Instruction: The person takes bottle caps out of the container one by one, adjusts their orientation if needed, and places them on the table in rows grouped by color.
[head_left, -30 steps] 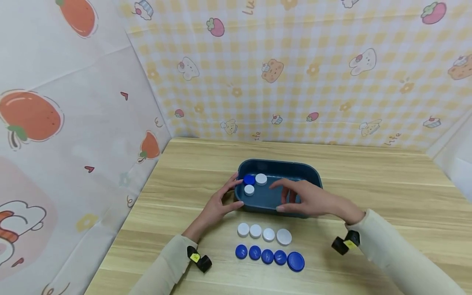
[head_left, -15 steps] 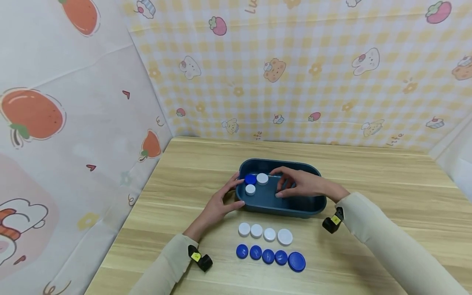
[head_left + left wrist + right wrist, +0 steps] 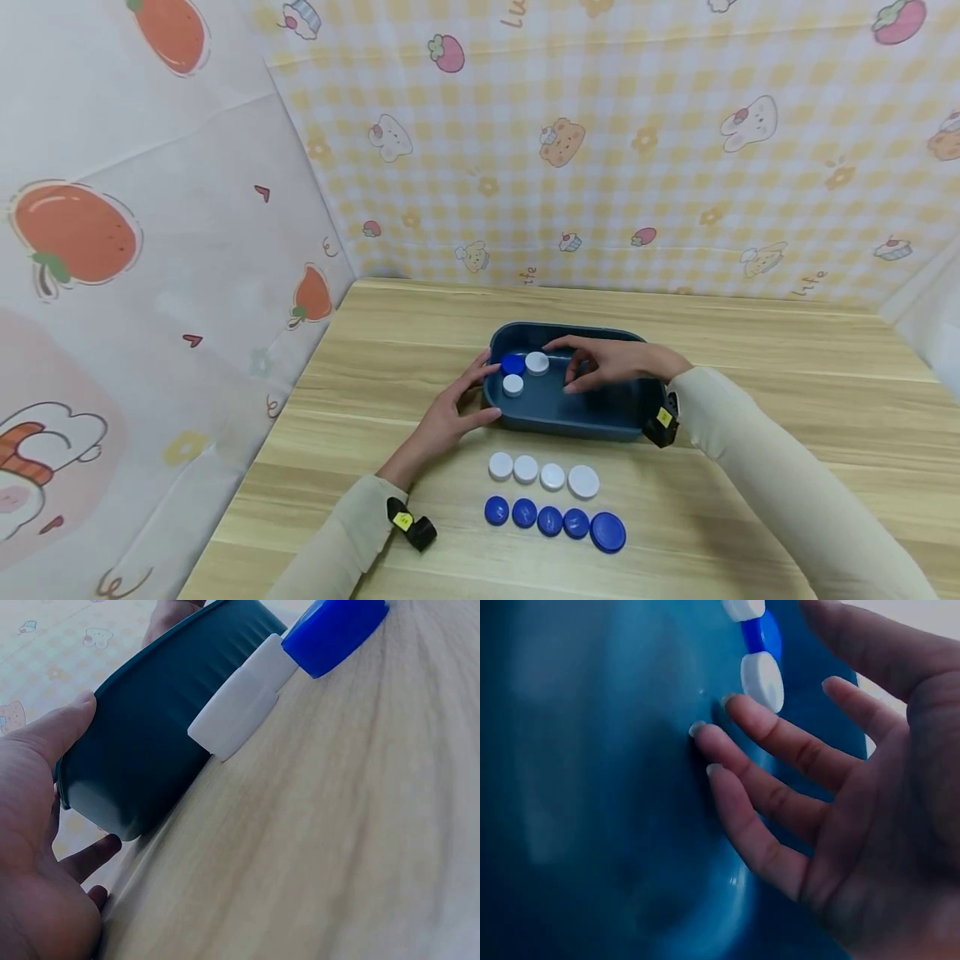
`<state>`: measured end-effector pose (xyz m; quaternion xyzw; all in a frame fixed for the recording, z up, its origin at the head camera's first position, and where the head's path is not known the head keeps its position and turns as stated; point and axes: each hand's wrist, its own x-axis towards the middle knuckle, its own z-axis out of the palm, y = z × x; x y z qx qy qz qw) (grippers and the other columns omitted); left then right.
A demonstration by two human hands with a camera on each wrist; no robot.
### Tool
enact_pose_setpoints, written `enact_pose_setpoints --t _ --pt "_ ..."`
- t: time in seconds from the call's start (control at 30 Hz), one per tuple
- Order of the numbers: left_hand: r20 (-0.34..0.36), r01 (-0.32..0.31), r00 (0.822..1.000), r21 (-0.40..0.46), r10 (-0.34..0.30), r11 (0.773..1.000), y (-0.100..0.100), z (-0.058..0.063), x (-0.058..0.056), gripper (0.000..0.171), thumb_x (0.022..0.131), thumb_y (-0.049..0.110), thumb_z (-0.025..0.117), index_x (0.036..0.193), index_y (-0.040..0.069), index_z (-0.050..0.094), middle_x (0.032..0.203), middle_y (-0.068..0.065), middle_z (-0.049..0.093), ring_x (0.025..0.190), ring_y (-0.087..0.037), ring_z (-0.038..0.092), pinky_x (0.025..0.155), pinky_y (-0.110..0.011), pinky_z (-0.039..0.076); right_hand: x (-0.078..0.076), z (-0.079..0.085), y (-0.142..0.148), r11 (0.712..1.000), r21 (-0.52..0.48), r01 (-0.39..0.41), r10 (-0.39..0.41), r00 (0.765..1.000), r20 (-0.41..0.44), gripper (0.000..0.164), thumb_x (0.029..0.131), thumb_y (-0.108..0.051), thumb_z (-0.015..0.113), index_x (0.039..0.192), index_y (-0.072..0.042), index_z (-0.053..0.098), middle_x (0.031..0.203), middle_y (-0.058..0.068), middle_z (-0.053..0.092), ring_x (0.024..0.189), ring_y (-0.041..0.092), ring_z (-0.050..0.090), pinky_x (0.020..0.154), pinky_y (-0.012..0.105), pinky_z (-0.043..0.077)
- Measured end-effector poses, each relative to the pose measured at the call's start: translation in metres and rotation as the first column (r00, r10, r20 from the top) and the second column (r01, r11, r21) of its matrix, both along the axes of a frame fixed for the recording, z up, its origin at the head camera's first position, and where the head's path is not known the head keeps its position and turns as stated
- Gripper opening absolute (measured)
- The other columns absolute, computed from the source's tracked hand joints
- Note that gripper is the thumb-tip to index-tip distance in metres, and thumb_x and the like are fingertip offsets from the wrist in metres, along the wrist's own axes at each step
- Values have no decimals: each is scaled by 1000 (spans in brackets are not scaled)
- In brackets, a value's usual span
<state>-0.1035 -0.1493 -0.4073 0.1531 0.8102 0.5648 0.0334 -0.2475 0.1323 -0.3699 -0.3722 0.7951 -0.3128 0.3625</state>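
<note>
My left hand rests against the left end of a dark blue-green plastic bin, with its thumb near the front rim and its fingers spread along the end. Inside the bin, at its left, lie a blue bottle cap and two white bottle caps, one behind and one in front. My right hand hovers within the bin to the right of these caps. In the right wrist view, its fingers bend loosely with nothing between them, near a white cap.
In front of the bin, several white caps form a row on the wooden table. Nearer still runs a row of several blue caps, a larger one at its right end. A patterned cloth hangs behind.
My right hand has moved left and further back into the bin, its fingertips coming closer to the rear white cap. My left hand stays at the bin's end. The rows of caps keep their order.
</note>
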Motion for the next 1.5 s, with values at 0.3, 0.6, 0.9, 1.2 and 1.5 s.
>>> enact_pose_setpoints --t 0.3,0.6,0.9,1.2,1.5 --pt "7 -20 1000 -2 20 1000 -3 -21 -10 60 92 19 66 146 17 40 157 11 17 143 -17 14 111 -52 13 -3 -1 -9 998 60 12 -14 999 46 78 93 -20 64 152 -16 14 106 10 57 84 22 58 75 36 50" --pt "-14 -25 1000 4 25 1000 -6 -33 -17 59 91 28 67 145 26 43 154 20 19 142 -9 16 111 -51 15 0 14 -18 984 176 -28 28 1000 2 78 94 -25 62 153 -17 13 107 7 57 93 21 57 81 35 49" --pt "-19 -13 1000 2 13 1000 -8 -32 -17 60 91 29 67 145 24 42 154 20 19 141 -10 18 111 -51 16 -14 20 -27 973 230 -24 29 999 -16 71 94 -28 63 152 -18 22 111 8 57 93 20 59 84 38 49" --pt "-23 -12 1000 11 12 1000 -8 -35 -17 59 91 25 67 145 23 42 154 21 19 141 -11 20 111 -50 17 -15 9 -45 968 252 -10 27 998 -62 66 95 -24 61 151 -19 26 105 8 56 86 20 57 79 35 47" --pt "-8 9 1000 0 -9 1000 -4 1 0 57 93 17 64 145 13 41 158 0 19 142 -17 19 111 -51 16 -19 -4 -46 976 216 -6 47 982 -185 52 91 -22 66 139 -11 48 90 5 58 75 18 55 69 32 45"
